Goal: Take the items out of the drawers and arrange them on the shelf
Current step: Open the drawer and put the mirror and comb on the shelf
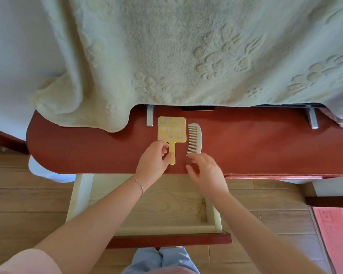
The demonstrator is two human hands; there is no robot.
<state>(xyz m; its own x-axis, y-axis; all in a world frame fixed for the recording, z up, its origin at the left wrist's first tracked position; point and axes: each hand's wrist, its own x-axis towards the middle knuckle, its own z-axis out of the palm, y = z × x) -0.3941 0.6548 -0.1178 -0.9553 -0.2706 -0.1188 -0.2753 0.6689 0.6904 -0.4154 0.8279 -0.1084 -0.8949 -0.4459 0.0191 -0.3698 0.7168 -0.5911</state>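
Observation:
A yellow hand mirror (172, 129) with purple dots lies flat on the red shelf top (255, 143). My left hand (153, 160) pinches its handle with thumb and fingers. Just right of the mirror lies a white comb (195, 138), teeth facing left. My right hand (207, 171) hovers below the comb's near end with fingers spread and relaxed, fingertips close to the comb but holding nothing. Below the shelf edge, a pale wooden drawer (81, 198) stands pulled out, with nothing visible on its bottom.
A pale green towel (186, 52) hangs over something at the back of the shelf and drapes onto its left part. Two metal feet (150, 117) stick out from under it. A pink mat (337, 230) lies on the wooden floor at the right.

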